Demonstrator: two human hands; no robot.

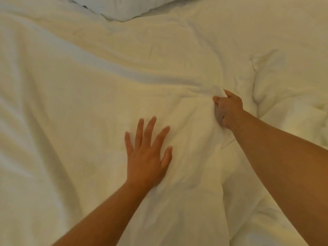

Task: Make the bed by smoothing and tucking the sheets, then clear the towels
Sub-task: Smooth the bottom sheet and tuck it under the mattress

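Head view showed us partway through the smoothing stage. Our left hand lay flat on the sheet near the middle of the bed, fingers straight and spread, pressing the cloth down. Our right hand was further off and to the right, fingers curled tight around a bunched fold of the same sheet. The sheet covered the whole bed but remained creased: long ridges ran across the far half and a deep pucker sat at the right. We judged smoothing unfinished. Tucking could not be assessed, since no bed edge was visible. A pillow lay at the far edge. No towels were in view, so we could not tell whether that step was done.
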